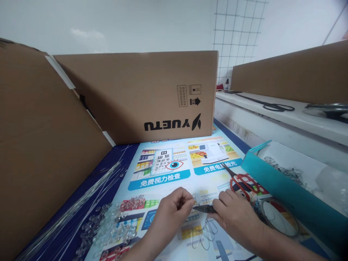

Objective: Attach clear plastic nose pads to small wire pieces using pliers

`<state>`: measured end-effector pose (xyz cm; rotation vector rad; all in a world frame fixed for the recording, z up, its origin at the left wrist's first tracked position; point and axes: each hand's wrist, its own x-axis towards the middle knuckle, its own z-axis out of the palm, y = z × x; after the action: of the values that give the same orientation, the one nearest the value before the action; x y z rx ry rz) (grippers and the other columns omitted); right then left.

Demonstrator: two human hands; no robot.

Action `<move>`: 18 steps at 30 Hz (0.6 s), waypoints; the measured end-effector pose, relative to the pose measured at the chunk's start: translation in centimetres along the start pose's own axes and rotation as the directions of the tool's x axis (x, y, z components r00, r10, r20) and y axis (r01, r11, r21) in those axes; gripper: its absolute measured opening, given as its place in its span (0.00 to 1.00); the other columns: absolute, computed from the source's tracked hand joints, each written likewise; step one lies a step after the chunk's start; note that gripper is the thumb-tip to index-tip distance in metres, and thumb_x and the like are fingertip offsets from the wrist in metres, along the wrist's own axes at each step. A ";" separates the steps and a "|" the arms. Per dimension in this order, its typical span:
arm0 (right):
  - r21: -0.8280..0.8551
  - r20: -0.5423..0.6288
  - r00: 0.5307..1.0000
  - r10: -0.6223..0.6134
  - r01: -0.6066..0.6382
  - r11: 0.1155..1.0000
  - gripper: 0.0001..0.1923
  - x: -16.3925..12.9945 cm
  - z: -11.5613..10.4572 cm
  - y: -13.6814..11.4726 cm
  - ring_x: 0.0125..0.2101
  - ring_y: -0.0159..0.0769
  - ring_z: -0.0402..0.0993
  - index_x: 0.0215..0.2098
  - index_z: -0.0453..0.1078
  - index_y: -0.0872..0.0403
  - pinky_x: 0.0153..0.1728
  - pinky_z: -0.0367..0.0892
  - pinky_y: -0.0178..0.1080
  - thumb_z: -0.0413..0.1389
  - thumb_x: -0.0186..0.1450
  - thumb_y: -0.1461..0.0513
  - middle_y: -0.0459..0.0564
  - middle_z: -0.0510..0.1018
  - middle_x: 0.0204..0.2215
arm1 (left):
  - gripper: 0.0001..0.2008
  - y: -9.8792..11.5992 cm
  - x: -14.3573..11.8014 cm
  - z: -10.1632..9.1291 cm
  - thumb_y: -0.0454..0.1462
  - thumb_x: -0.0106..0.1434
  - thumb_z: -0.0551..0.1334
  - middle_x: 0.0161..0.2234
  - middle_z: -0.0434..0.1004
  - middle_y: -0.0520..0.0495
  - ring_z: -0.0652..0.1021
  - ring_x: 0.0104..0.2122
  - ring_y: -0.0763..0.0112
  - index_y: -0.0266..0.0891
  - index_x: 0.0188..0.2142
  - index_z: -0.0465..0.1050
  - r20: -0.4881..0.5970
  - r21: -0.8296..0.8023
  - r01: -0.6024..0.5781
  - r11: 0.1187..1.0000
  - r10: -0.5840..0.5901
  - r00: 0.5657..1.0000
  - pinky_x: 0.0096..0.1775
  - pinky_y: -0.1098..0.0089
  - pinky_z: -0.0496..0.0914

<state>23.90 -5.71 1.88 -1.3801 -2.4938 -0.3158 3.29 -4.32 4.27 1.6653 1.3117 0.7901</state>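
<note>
My left hand (170, 212) pinches a thin bent wire (196, 198) between thumb and fingers, low in the middle of the view. My right hand (237, 217) grips small dark pliers (204, 208), whose tip meets the wire right beside my left fingers. More looped wire pieces (205, 233) lie on the printed poster (163, 174) just under my hands. A heap of clear glass beads (108, 226) lies to the left of my left hand.
Red-handled scissors (243, 180) lie behind my right hand. A teal box (288, 192) with chain in it stands at the right. Long straight wires (78, 203) run along the left. Cardboard boxes (141, 94) wall off the back and left. Black scissors (272, 106) rest on the white shelf.
</note>
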 end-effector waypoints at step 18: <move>0.005 -0.024 1.000 -0.001 0.001 1.000 0.10 -0.1 0.1 0.0 0.30 0.39 0.59 0.29 0.62 0.51 0.29 0.46 0.39 0.56 0.60 0.54 0.46 0.67 0.27 | 0.14 0.7 0.0 -0.9 0.40 0.62 0.49 0.22 0.64 0.54 0.66 0.25 0.73 0.38 0.23 0.61 0.166 0.224 -0.067 0.972 0.030 0.986 0.28 0.75 0.58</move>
<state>23.99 -5.75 1.77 -1.3654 -2.4742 -0.3234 2.77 -4.16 5.26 1.9072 1.2901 0.5338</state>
